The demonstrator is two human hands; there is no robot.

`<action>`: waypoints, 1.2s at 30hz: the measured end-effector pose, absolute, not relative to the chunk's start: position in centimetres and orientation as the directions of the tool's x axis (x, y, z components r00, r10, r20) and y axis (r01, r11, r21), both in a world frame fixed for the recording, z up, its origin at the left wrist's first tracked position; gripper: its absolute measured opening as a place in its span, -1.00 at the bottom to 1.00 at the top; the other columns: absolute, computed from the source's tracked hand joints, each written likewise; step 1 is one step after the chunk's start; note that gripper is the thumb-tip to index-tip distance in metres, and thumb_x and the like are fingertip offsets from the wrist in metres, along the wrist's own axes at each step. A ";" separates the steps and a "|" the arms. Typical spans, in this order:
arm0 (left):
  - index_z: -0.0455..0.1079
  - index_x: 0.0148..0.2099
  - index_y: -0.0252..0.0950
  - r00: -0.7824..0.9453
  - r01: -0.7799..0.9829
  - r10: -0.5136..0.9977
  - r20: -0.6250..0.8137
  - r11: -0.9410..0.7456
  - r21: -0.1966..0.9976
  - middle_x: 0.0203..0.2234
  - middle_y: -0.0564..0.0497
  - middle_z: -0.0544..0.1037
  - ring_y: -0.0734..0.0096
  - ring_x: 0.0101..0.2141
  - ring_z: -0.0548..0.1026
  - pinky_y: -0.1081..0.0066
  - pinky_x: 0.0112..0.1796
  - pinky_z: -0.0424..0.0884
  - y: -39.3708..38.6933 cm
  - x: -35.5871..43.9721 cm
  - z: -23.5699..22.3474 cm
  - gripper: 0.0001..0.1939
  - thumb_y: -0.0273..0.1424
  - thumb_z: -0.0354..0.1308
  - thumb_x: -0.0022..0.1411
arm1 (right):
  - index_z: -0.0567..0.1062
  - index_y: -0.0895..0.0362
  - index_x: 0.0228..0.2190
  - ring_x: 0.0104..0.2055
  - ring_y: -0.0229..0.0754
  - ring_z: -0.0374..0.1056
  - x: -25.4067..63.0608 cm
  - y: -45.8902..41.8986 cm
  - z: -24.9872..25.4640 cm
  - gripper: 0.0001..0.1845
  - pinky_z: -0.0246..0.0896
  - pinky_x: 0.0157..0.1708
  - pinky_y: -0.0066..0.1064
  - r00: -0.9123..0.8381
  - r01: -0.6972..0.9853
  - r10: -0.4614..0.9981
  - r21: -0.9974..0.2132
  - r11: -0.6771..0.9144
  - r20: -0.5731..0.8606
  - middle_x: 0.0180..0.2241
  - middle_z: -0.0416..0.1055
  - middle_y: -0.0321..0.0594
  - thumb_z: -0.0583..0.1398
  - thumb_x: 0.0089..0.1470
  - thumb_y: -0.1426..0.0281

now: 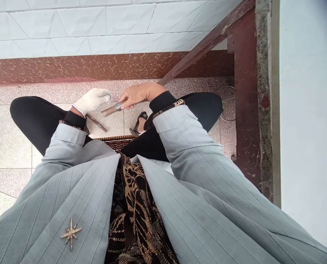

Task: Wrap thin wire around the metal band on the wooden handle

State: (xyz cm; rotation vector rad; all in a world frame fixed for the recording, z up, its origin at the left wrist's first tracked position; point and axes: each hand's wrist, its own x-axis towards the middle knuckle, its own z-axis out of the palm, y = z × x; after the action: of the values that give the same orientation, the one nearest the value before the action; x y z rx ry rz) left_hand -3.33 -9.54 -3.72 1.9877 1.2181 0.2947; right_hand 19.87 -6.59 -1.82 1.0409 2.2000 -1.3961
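Stick (107, 111) w/ wire (118, 106) wound on, R hand (138, 94) clenched round it; gloved L hand (93, 99) just beside its wired end, fingers curled, can't tell if grasping; 2nd stick (97, 123) below L grip, shoe (141, 120) below R grip

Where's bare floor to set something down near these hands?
Widest: tiled floor left of the left knee. Narrower: the strip between that knee and the brown skirting. Crowded between the knees: gloved left hand, right hand holding a wire-wrapped stick, thinner stick, shoe. Tight right of the right knee too: looped cable, reddish post.
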 end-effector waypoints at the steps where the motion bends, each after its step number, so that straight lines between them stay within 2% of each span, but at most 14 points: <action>1: 0.48 -0.31 -0.30 0.518 0.645 0.836 -0.181 -0.242 0.724 -0.46 0.02 0.46 0.35 -0.31 0.44 0.36 -0.21 0.30 -9.5 -3.4 -3.9 -0.82 -0.38 0.06 0.24 | 0.62 0.23 -0.24 -0.50 -0.38 0.23 19.9 -6.6 -1.5 -0.86 0.08 -0.35 -0.45 -0.701 0.704 0.380 -0.672 0.232 -0.603 -0.57 0.38 -0.36 0.26 0.23 0.42; 3: 0.46 -0.31 -0.31 0.528 0.614 0.831 -0.173 -0.233 0.754 -0.48 0.03 0.44 0.39 -0.36 0.41 0.37 -0.25 0.29 -9.3 -3.5 -4.2 -0.82 -0.38 0.05 0.25 | 0.61 0.22 -0.26 -0.50 -0.36 0.24 20.2 -6.6 -1.0 -0.88 0.11 -0.36 -0.45 -0.746 0.647 0.361 -0.738 0.193 -0.560 -0.55 0.40 -0.35 0.25 0.24 0.43; 6: 0.45 -0.26 -0.34 0.536 0.536 0.831 -0.151 -0.196 0.821 -0.45 0.01 0.45 0.42 -0.40 0.38 0.38 -0.29 0.30 -9.3 -3.4 -4.8 -0.79 -0.33 0.05 0.30 | 0.54 0.24 -0.39 -0.51 -0.39 0.22 20.6 -6.6 -0.4 -0.83 0.14 -0.39 -0.48 -0.815 0.529 0.368 -0.835 0.155 -0.448 -0.54 0.38 -0.34 0.21 0.26 0.50; 9: 0.46 -0.22 -0.32 0.526 0.459 0.836 -0.154 -0.126 0.879 -0.45 0.00 0.44 0.49 -0.48 0.33 0.42 -0.39 0.27 -9.5 -3.2 -5.3 -0.75 -0.27 0.04 0.36 | 0.51 0.25 -0.40 -0.48 -0.40 0.26 20.7 -6.7 0.0 -0.85 0.17 -0.42 -0.52 -0.746 0.401 0.600 -0.914 0.057 -0.290 -0.48 0.40 -0.31 0.22 0.25 0.49; 12: 0.46 -0.23 -0.32 0.550 0.430 0.817 -0.172 -0.100 0.897 -0.49 0.02 0.41 0.53 -0.53 0.27 0.45 -0.45 0.23 -9.7 -3.0 -5.4 -0.73 -0.27 0.01 0.38 | 0.44 0.16 -0.39 -0.43 -0.33 0.28 20.5 -6.5 -0.2 -0.75 0.25 -0.40 -0.50 -0.496 0.311 0.839 -0.948 -0.070 -0.225 -0.40 0.44 -0.23 0.18 0.34 0.31; 14: 0.47 -0.23 -0.33 0.566 0.462 0.805 -0.177 -0.132 0.877 -0.51 0.03 0.40 0.52 -0.52 0.27 0.45 -0.42 0.24 -9.8 -2.9 -5.3 -0.73 -0.29 0.02 0.35 | 0.44 0.12 -0.38 -0.37 -0.25 0.33 20.3 -6.2 -0.7 -0.70 0.30 -0.36 -0.44 -0.396 0.404 0.883 -0.911 -0.078 -0.252 -0.35 0.48 -0.15 0.15 0.36 0.22; 17: 0.47 -0.26 -0.34 0.601 0.546 0.780 -0.173 -0.243 0.802 -0.48 0.03 0.43 0.49 -0.46 0.30 0.42 -0.34 0.27 -9.8 -2.7 -5.0 -0.75 -0.31 0.04 0.30 | 0.53 0.13 -0.28 -0.25 -0.08 0.41 20.0 -5.6 -2.0 -0.74 0.30 -0.29 -0.32 -0.340 0.694 0.897 -0.719 0.037 -0.283 -0.29 0.51 -0.08 0.20 0.29 0.19; 19: 0.48 -0.29 -0.33 0.617 0.590 0.767 -0.175 -0.304 0.748 -0.48 0.04 0.45 0.46 -0.43 0.32 0.41 -0.31 0.27 -9.8 -2.6 -4.9 -0.75 -0.31 0.04 0.28 | 0.58 0.15 -0.20 -0.22 -0.02 0.42 19.9 -5.3 -2.9 -0.68 0.27 -0.27 -0.27 -0.358 0.816 0.890 -0.558 0.151 -0.284 -0.30 0.51 -0.07 0.22 0.24 0.15; 21: 0.48 -0.31 -0.32 0.616 0.626 0.764 -0.191 -0.328 0.707 -0.50 0.05 0.45 0.43 -0.41 0.35 0.40 -0.28 0.28 -9.8 -2.6 -4.7 -0.75 -0.30 0.04 0.26 | 0.60 0.16 -0.14 -0.20 -0.01 0.41 19.8 -5.2 -3.6 -0.61 0.23 -0.27 -0.26 -0.417 0.855 0.856 -0.451 0.256 -0.306 -0.31 0.51 -0.07 0.22 0.23 0.11; 24: 0.51 -0.32 -0.31 0.605 0.657 0.764 -0.225 -0.319 0.683 -0.50 0.05 0.47 0.39 -0.38 0.41 0.38 -0.24 0.31 -9.9 -2.5 -4.3 -0.76 -0.33 0.05 0.24 | 0.62 0.18 -0.22 -0.22 -0.05 0.40 19.6 -5.7 -3.7 -0.67 0.18 -0.27 -0.30 -0.517 0.837 0.760 -0.417 0.353 -0.394 -0.38 0.51 -0.11 0.27 0.19 0.16; 26: 0.52 -0.33 -0.31 0.609 0.661 0.752 -0.253 -0.305 0.685 -0.50 0.04 0.49 0.38 -0.37 0.44 0.37 -0.22 0.32 -10.0 -2.5 -4.1 -0.76 -0.35 0.05 0.22 | 0.61 0.19 -0.35 -0.29 -0.15 0.37 19.3 -6.4 -3.3 -0.75 0.14 -0.29 -0.37 -0.548 0.825 0.678 -0.450 0.341 -0.490 -0.49 0.47 -0.21 0.33 0.15 0.23; 30: 0.49 -0.36 -0.30 0.600 0.661 0.760 -0.251 -0.295 0.690 -0.52 0.05 0.47 0.40 -0.40 0.41 0.40 -0.25 0.29 -9.9 -2.8 -4.1 -0.78 -0.34 0.06 0.22 | 0.58 0.25 -0.47 -0.47 -0.40 0.24 18.9 -7.4 -2.5 -0.70 0.05 -0.34 -0.47 -0.573 0.801 0.513 -0.569 0.186 -0.639 -0.69 0.28 -0.39 0.27 0.24 0.33; 33: 0.50 -0.31 -0.30 0.584 0.643 0.775 -0.241 -0.261 0.720 -0.49 0.05 0.47 0.40 -0.38 0.40 0.40 -0.27 0.28 -9.4 -3.4 -4.8 -0.79 -0.32 0.07 0.23 | 0.59 0.27 -0.41 -0.54 -0.44 0.17 19.2 -7.2 -2.0 -0.78 0.02 -0.39 -0.48 -0.685 0.711 0.415 -0.675 0.197 -0.599 -0.69 0.29 -0.44 0.27 0.24 0.40; 36: 0.49 -0.28 -0.31 0.582 0.575 0.777 -0.239 -0.185 0.797 -0.49 0.04 0.46 0.42 -0.40 0.40 0.40 -0.31 0.28 -9.1 -3.9 -5.7 -0.79 -0.31 0.08 0.26 | 0.58 0.26 -0.37 -0.54 -0.43 0.19 20.0 -6.5 -1.6 -0.83 0.05 -0.42 -0.48 -0.776 0.616 0.347 -0.752 0.236 -0.527 -0.62 0.36 -0.41 0.26 0.25 0.42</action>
State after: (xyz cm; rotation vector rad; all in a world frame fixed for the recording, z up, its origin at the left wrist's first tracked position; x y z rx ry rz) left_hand -3.93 -9.12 -5.69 1.8765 1.0926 0.2722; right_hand 19.99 -6.55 -1.55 0.9027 2.2605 -1.5570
